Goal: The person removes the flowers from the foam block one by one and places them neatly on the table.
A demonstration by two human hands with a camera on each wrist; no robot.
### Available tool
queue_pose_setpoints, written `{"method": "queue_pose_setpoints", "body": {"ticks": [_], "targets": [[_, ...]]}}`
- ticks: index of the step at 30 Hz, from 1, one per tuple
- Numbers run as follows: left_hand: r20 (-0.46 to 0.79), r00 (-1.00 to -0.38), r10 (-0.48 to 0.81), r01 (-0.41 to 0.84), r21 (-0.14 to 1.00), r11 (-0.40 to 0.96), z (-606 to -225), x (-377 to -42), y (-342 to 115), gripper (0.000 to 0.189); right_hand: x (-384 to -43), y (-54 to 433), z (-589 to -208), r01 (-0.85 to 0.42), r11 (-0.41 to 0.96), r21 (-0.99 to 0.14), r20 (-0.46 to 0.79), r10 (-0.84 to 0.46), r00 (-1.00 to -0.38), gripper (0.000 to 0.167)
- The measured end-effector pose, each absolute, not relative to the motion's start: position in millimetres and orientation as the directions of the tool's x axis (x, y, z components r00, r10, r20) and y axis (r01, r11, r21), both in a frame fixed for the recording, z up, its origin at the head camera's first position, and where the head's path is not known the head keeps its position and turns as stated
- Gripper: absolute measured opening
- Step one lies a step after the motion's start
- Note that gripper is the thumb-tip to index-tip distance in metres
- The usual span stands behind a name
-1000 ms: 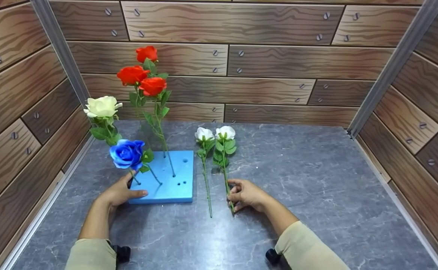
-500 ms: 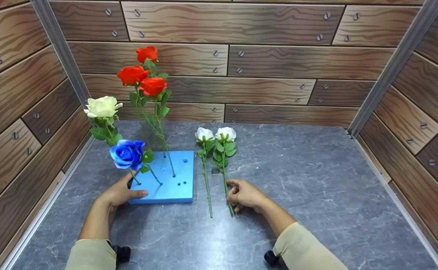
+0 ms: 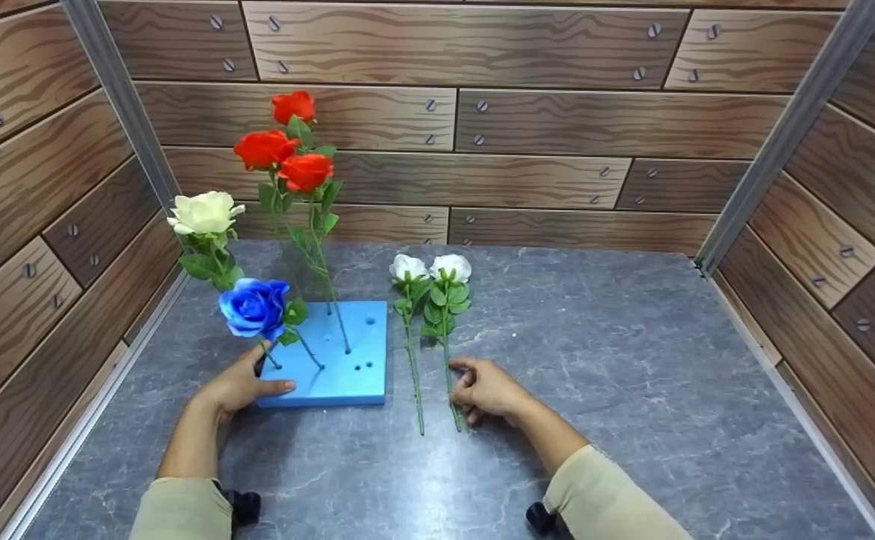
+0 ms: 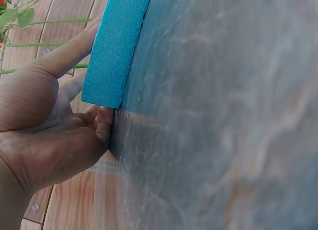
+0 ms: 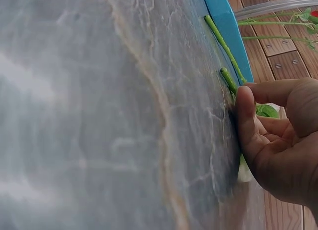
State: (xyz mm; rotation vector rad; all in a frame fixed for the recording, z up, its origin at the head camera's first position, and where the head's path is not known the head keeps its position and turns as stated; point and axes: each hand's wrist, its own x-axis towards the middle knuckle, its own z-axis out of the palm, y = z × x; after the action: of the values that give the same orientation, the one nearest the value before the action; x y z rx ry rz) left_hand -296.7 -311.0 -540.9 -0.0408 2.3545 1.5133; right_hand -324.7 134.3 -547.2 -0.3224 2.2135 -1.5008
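In the head view my left hand (image 3: 238, 384) holds the left front corner of a blue foam block (image 3: 351, 386), thumb on its top. The left wrist view shows the block's side (image 4: 112, 56) beside those fingers. Upright in the block stand a blue rose (image 3: 253, 307), a cream rose (image 3: 205, 214) and red roses (image 3: 306, 172). Two white roses lie on the table right of it. My right hand (image 3: 491, 391) pinches the lower stem of the right white rose (image 3: 450, 268); the left white rose (image 3: 409, 268) lies parallel, apart from the hand.
Small holes (image 3: 363, 367) show in the block's right part. The grey marbled table (image 3: 594, 337) is enclosed by wood-patterned walls (image 3: 542, 120) at the back and sides. Metal posts (image 3: 767, 150) stand at the back corners.
The right white rose's lower stem has shifted slightly left with my right hand, its bloom staying nearly in place. My left hand and the foam block have not moved.
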Motion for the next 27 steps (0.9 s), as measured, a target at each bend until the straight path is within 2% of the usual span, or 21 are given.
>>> {"method": "queue_pose_setpoints", "body": {"ticks": [8,14,27], "targets": [[-0.301,-0.941,0.153,-0.209,0.876,0.435,-541,-297,-311,0.123,-329,137,-547,0.126,0.308,-0.943,-0.254,-0.422,-0.870,0.074],[-0.299,-0.942,0.154,-0.201,0.867,0.457,-540,-297,-311,0.123,-330,130,-544,0.068,0.331,-0.941,-0.203,-0.394,-0.897,0.071],[-0.307,-0.941,0.144,-0.209,0.858,0.469,-539,-297,-311,0.123,-325,98,-529,-0.038,0.328,-0.944,-0.069,-0.309,-0.949,0.053]]}}
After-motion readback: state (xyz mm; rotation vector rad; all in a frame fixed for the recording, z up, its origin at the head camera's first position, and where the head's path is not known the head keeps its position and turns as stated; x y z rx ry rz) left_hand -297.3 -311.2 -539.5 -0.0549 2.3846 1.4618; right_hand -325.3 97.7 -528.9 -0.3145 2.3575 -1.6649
